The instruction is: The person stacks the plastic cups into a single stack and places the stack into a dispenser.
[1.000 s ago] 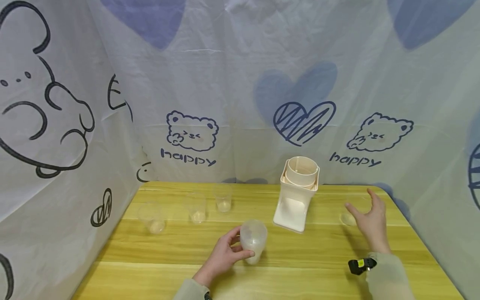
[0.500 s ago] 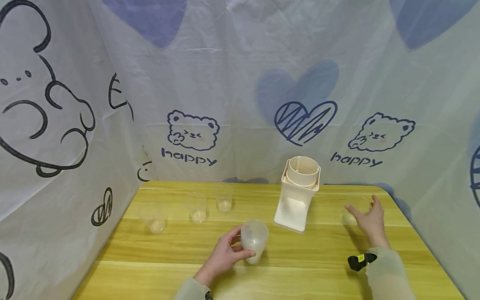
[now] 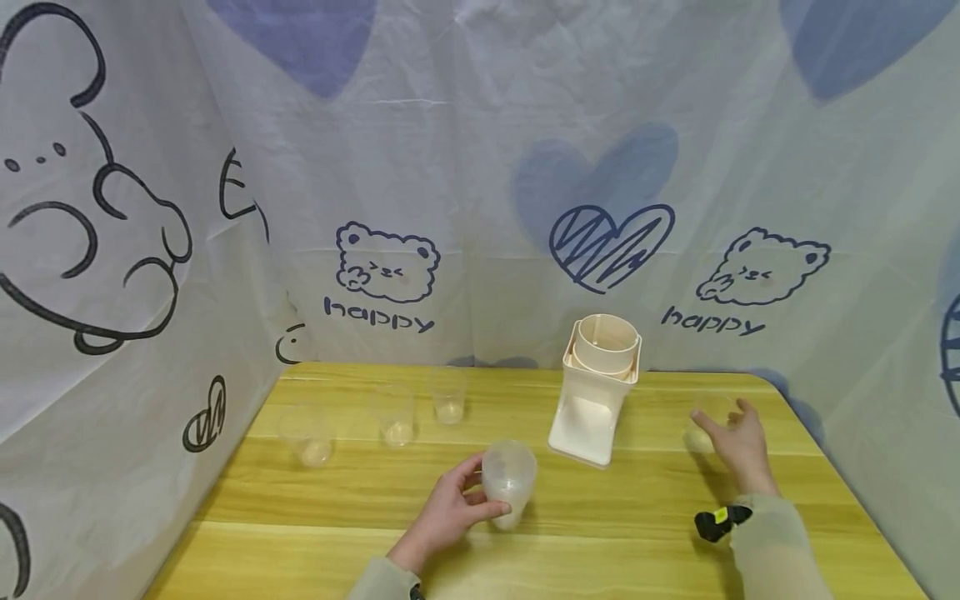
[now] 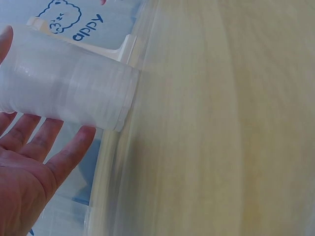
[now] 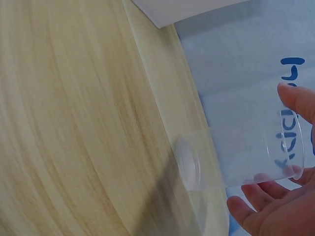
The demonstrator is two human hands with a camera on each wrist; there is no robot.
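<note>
My left hand (image 3: pixel 450 507) grips a stack of translucent plastic cups (image 3: pixel 510 479) near the table's front middle, thumb on one side and fingers on the other. In the left wrist view the nested rims of the cup stack (image 4: pixel 74 81) show. Over at the right, my right hand (image 3: pixel 744 446) has its thumb and fingers around a single clear plastic cup (image 3: pixel 701 437). From the right wrist, that clear cup (image 5: pixel 236 157) stands upright with its base on the table; the thumb lies at the rim and fingertips touch the far side.
Several clear cups stand apart at the left: one cup (image 3: pixel 315 450), another cup (image 3: pixel 396 429) and a third cup (image 3: pixel 448 408). A cream plastic holder (image 3: pixel 588 417) with a round tube on top stands between the hands. Printed cloth (image 3: pixel 480 167) hangs behind the wooden table (image 3: pixel 345 533).
The fingers of my right hand have drawn in around the clear cup from a wide spread. My left hand and its cup stack have stayed in place.
</note>
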